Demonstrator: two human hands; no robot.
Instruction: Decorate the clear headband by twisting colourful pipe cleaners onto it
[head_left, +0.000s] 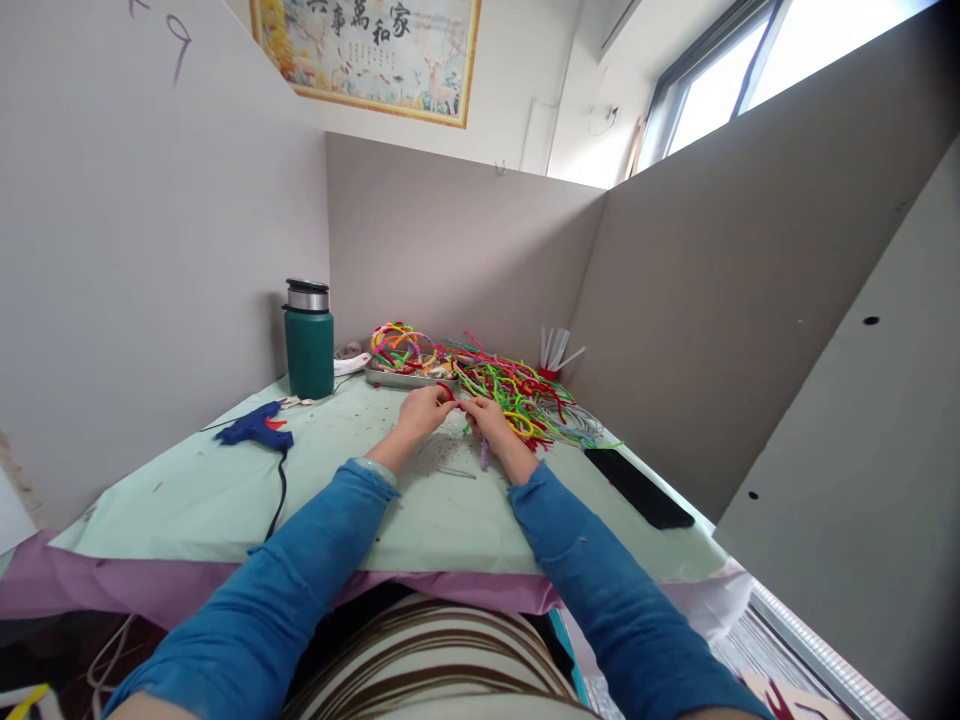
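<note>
My left hand (pixel 423 412) and my right hand (pixel 484 418) meet over the middle of the table, fingertips pinched close together. Between them is a short red pipe cleaner (pixel 448 393), its end curving up from the left fingers. The right fingers close on the same red piece, as far as I can see. A purple pipe cleaner (pixel 484 455) hangs just below my right hand. Behind and to the right spreads a tangled heap of coloured pipe cleaners (pixel 510 380). A metal tray (pixel 405 380) with small pieces and looped pipe cleaners lies beyond my left hand.
On the left are a blue glue gun (pixel 255 428) with a black cord and a green bottle (pixel 310 350). A black phone (pixel 637 487) lies near the right edge. White glue sticks (pixel 553 348) stand in a red holder at the back. Grey partitions (pixel 465 240) enclose the table.
</note>
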